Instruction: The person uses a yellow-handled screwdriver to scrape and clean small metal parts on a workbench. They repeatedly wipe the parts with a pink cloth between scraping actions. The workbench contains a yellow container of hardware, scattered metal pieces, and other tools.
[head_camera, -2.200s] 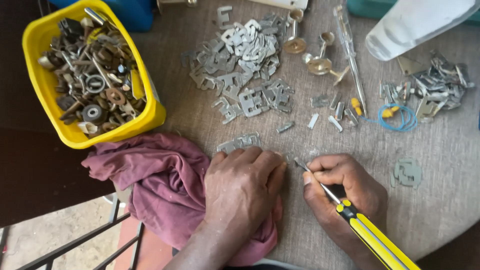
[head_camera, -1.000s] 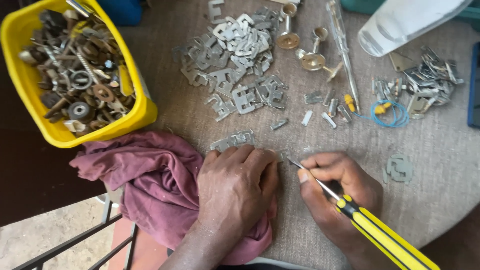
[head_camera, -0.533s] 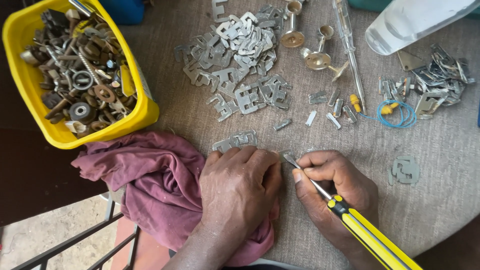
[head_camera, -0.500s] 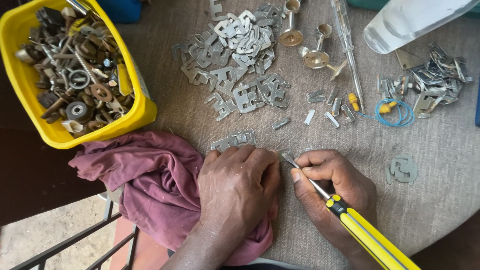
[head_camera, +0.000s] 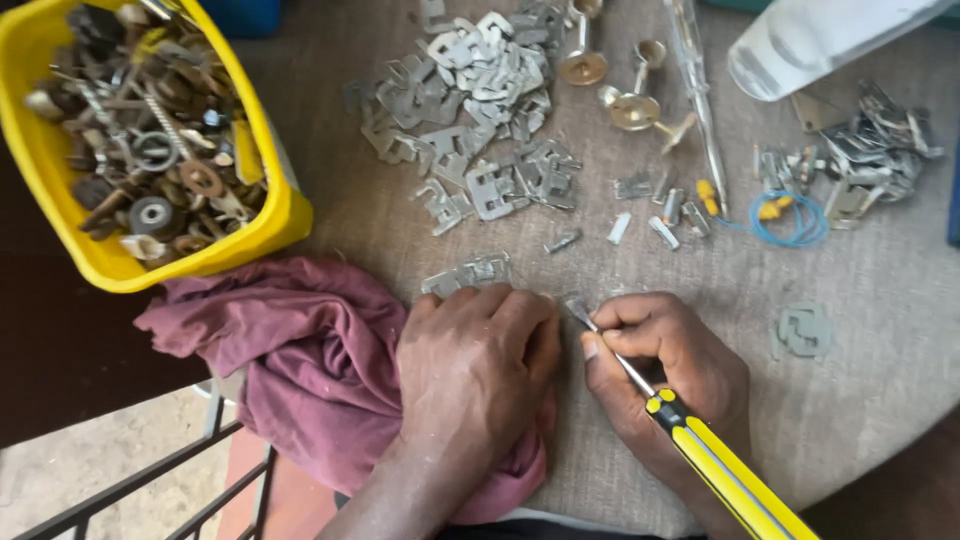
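My right hand (head_camera: 672, 375) grips a yellow-and-black screwdriver (head_camera: 715, 466), its metal tip pointing up-left toward my left hand. My left hand (head_camera: 478, 365) lies palm down on the grey cloth-covered table (head_camera: 880, 380), fingers curled over something small that I cannot see. Part of it rests on a maroon rag (head_camera: 290, 370). Just above its fingertips lies a small flat metal plate (head_camera: 468, 275).
A yellow tub (head_camera: 270, 215) of rusty screws, washers and nuts stands at the left edge. A heap of grey metal clips (head_camera: 470, 110) lies at top centre, brass fittings (head_camera: 610, 85), a clear-handled tester (head_camera: 700, 110), blue wire (head_camera: 795, 220), more clips (head_camera: 875, 150), a white bottle (head_camera: 820, 40).
Both hands stay nearly in place; the screwdriver tip has shifted slightly against the left fingertips. The view has drifted a little.
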